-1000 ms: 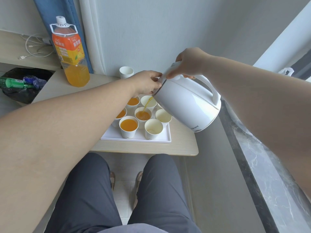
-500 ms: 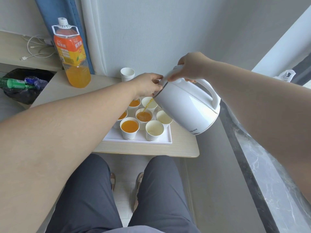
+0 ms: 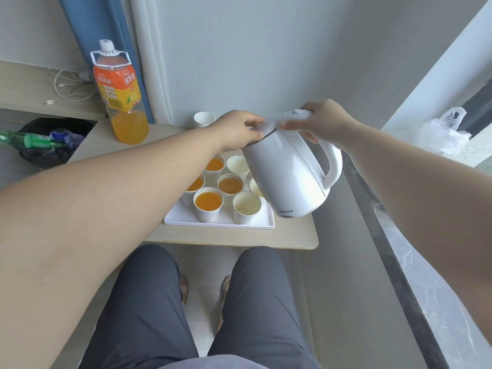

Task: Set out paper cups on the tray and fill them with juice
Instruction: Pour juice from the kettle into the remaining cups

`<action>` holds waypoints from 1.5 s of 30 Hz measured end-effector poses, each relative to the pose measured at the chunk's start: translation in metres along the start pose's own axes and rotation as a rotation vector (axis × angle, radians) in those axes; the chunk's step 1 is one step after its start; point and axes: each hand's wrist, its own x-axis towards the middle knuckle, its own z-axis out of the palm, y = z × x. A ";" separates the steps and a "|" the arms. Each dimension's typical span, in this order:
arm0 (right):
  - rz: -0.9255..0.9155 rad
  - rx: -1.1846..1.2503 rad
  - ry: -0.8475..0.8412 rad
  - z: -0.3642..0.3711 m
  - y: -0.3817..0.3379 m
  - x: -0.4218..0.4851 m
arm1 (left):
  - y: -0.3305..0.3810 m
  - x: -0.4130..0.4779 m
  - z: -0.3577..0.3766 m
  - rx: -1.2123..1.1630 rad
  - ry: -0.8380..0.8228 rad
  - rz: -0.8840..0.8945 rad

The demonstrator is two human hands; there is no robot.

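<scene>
Glossy white kettle [image 3: 287, 171] hung slightly tilted over the tray's [image 3: 221, 225] right side. The right hand [image 3: 322, 121] was wrapped round its handle and the left hand [image 3: 239, 129] pinched the lid's front edge. Paper cups [image 3: 208, 202] were clustered on the tray, four orange-full, the others pale inside.

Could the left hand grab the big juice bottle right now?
Probably, once it lets go: the left hand pinches the kettle at its lid, but the juice bottle stands nearby with nothing between.

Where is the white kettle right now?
Head view, right of centre: the white kettle hangs tilted over the right side of the tray, the right hand gripping its handle and the left hand holding its lid.
</scene>
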 end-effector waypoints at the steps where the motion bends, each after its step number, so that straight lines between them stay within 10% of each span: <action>1: -0.001 0.031 0.006 0.000 0.002 -0.002 | 0.002 -0.001 -0.001 0.012 -0.003 0.004; 45: 0.008 -0.384 -0.217 0.034 0.016 -0.021 | -0.036 -0.038 0.068 -0.096 -0.117 -0.147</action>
